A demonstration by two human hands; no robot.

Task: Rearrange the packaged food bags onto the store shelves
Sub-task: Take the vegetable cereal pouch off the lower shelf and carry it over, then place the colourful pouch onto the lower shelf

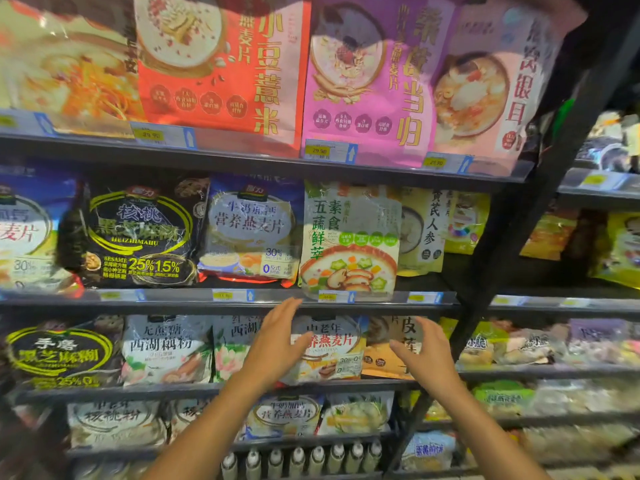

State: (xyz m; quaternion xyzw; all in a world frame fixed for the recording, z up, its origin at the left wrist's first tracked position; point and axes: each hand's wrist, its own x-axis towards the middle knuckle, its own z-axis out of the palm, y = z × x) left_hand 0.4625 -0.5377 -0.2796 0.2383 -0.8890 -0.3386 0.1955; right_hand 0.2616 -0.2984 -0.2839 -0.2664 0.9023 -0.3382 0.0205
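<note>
Packaged food bags fill a dark store shelf unit. A green and white vegetable porridge bag (349, 237) stands on the middle shelf (173, 304), its bottom edge hanging over the price rail. My left hand (277, 341) and my right hand (420, 351) are raised just below it, palms facing each other, fingers apart, holding nothing. Between and behind them a white oatmeal bag (332, 351) stands on the shelf below. A black sesame bag (135, 233) and a blue oatmeal bag (251, 230) stand left of the porridge bag.
Large red (225, 64) and pink (367, 84) bags line the top shelf. A black upright post (512, 244) divides this unit from another shelf bay at the right. A row of white-capped bottles (301, 459) stands at the bottom.
</note>
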